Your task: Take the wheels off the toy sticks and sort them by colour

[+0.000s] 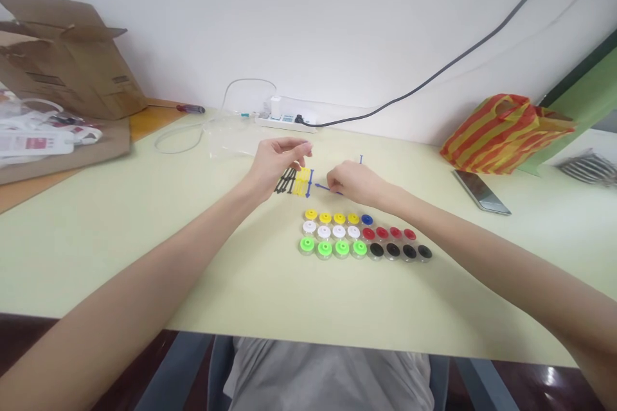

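My left hand point(279, 164) is raised over the table, thumb and fingers pinched together; whatever may be between them is too small to make out. Below it lie thin black rods point(285, 181) with flared ends, then yellow rods point(301, 182) and an upright blue rod point(310, 183). My right hand point(355, 181) is closed low over the table, its fingertips on another blue rod point(322, 187) that lies sideways. One more blue rod point(361, 159) shows behind that hand. Nearer to me stand rows of small round wheel-like pieces: yellow point(339, 218), blue point(367, 219), white point(339, 232), red point(382, 233), green point(342, 248) and black point(393, 250).
A power strip point(285, 122) with a dark cable sits by the wall, near a clear plastic bag point(234, 142). At right are a phone point(481, 192) and a striped bag point(501, 135). A cardboard box point(81, 70) and screwdriver point(190, 108) are at left.
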A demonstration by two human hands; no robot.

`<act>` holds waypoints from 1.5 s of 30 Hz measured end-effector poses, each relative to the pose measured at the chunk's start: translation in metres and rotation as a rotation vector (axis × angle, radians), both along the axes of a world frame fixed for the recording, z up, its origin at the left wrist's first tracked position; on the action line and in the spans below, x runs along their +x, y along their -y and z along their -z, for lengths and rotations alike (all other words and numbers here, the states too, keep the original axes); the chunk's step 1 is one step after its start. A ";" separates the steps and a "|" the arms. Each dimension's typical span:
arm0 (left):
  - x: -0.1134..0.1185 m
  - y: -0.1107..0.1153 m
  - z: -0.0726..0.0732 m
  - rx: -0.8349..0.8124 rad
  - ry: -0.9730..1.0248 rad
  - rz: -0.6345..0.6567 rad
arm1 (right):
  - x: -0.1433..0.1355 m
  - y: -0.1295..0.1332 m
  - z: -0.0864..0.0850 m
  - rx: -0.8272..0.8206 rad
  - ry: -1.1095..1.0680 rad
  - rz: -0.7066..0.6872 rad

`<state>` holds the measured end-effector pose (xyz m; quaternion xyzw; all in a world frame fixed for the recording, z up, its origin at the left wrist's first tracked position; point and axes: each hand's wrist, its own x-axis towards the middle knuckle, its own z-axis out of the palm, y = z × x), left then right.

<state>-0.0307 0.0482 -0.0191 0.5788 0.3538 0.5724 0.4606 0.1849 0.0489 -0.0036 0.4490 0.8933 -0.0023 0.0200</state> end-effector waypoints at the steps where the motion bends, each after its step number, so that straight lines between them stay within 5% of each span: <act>1: 0.000 0.000 0.000 -0.002 -0.002 -0.002 | 0.001 0.001 0.000 -0.005 0.006 -0.016; 16: 0.001 0.000 0.000 0.004 0.004 0.001 | 0.005 -0.004 0.006 -0.017 -0.103 -0.382; 26: 0.001 0.000 0.000 0.002 0.003 0.004 | -0.005 0.008 0.000 0.047 -0.027 -0.059; 45: 0.001 0.000 0.002 -0.002 0.000 0.000 | -0.023 -0.017 0.008 0.030 -0.087 -0.061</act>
